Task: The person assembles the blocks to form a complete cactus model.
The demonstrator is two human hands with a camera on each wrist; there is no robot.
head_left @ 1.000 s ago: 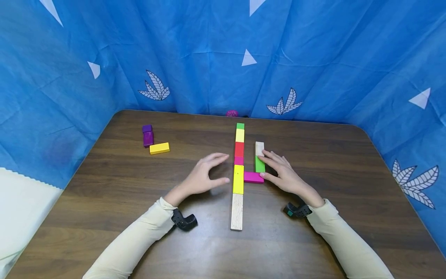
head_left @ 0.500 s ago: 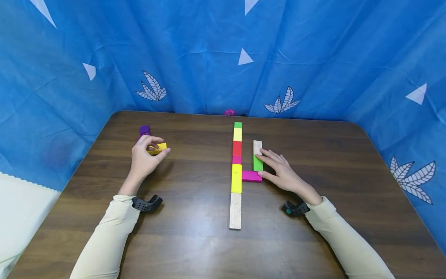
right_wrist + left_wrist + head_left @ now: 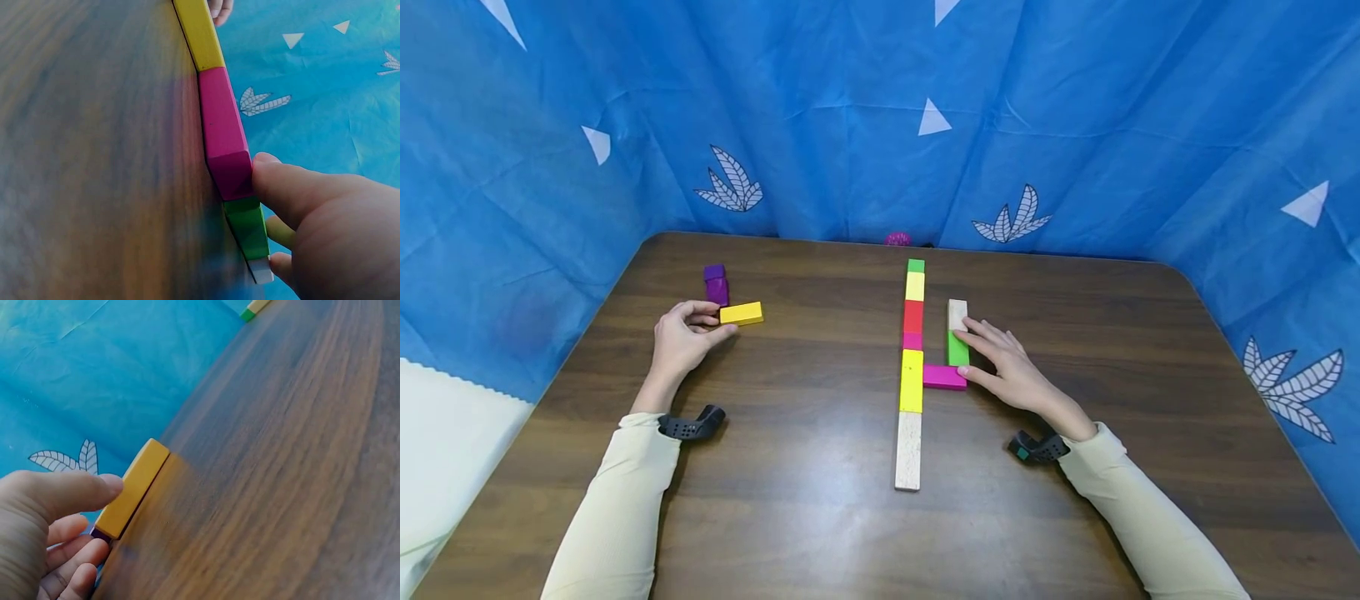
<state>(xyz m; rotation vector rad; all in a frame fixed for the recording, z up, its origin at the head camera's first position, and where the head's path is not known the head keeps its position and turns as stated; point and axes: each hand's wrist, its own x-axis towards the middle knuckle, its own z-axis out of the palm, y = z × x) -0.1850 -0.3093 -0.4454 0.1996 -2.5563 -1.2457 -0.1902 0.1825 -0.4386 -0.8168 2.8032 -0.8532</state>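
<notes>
My left hand (image 3: 681, 340) is at the left end of a loose yellow block (image 3: 741, 314), thumb and fingers apart. The thumb overlaps that block in the left wrist view, with the other fingers loosely bent lower down. Just behind lie two purple blocks (image 3: 717, 289), one partly covered in the left wrist view. My right hand (image 3: 1011, 371) rests beside a short branch of blocks, its thumb at the end of a magenta block (image 3: 223, 119). Its other fingers reach along a green block (image 3: 958, 348) and a pale wooden block (image 3: 957, 315).
A straight column of blocks runs away from me mid-table, with a pale block (image 3: 907, 450) nearest, then yellow (image 3: 912, 383), magenta, red (image 3: 913, 317), light yellow and green. The magenta branch block meets its right side. A blue curtain (image 3: 850, 125) hangs behind the brown table (image 3: 805, 517).
My left hand has swung left from beside the column, passed over the loose yellow block, and drawn back to its left end. The right hand stays at the branch blocks.
</notes>
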